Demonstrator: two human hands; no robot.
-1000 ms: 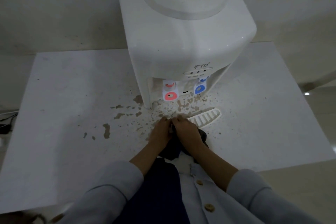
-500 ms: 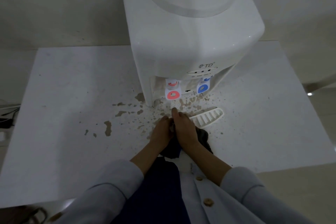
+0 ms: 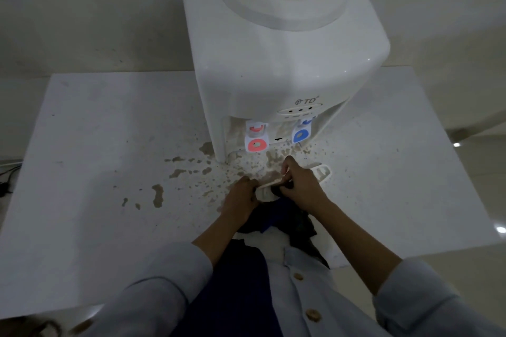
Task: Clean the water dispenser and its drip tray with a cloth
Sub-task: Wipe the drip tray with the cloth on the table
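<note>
A white water dispenser (image 3: 276, 63) stands on a white table, with a red tap (image 3: 256, 141) and a blue tap (image 3: 301, 133) at its front. In front of it the white slotted drip tray (image 3: 323, 172) lies slanted; its right end shows and its middle is hidden by my right hand. My left hand (image 3: 241, 198) grips the tray's near left end. My right hand (image 3: 299, 185) lies over the tray and pinches a dark cloth (image 3: 276, 220) against it. The rest of the cloth hangs bunched below both hands.
Brown splatter stains (image 3: 178, 172) cover the table (image 3: 95, 145) in front of and left of the dispenser, densest under the taps. The table's front edge runs just below my hands. A wall stands behind the dispenser. Cables (image 3: 6, 178) lie at the far left.
The drip tray lay flat to the right of my hands before. Now my left hand holds its near end and my right hand has moved over it with the cloth.
</note>
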